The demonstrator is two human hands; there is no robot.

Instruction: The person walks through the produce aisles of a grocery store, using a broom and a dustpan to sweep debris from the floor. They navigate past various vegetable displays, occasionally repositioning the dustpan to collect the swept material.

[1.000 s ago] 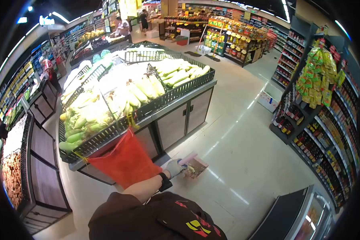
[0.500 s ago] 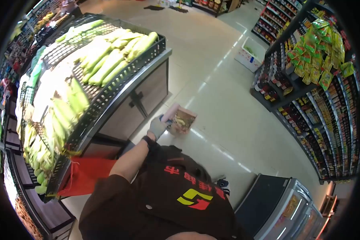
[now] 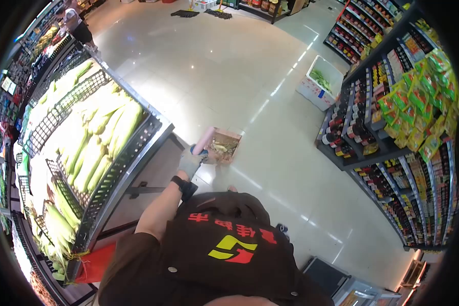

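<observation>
My left hand (image 3: 190, 162), in a pale glove with a dark band at the wrist, is closed around the pink handle (image 3: 204, 140) of a shallow pan. In the pan (image 3: 236, 140) lie yellowish and brown scraps, out in front of my body. At the right edge of my dark apron, a small dark and pale shape (image 3: 282, 229) shows where my right hand may be; its fingers cannot be made out.
Left of me stands a produce stand (image 3: 163, 127) with green corn and black crates, a red bag (image 3: 98, 262) at its corner. Shelves (image 3: 362, 158) rise on the right, near a white foam box (image 3: 311, 92). A freezer (image 3: 326, 275) is lower right; a person (image 3: 76, 25) stands far left.
The view has shifted, with the produce stand now further left and the freezer lower. My left hand and the pan have moved slightly left in view. A person has come into fuller view at upper left.
</observation>
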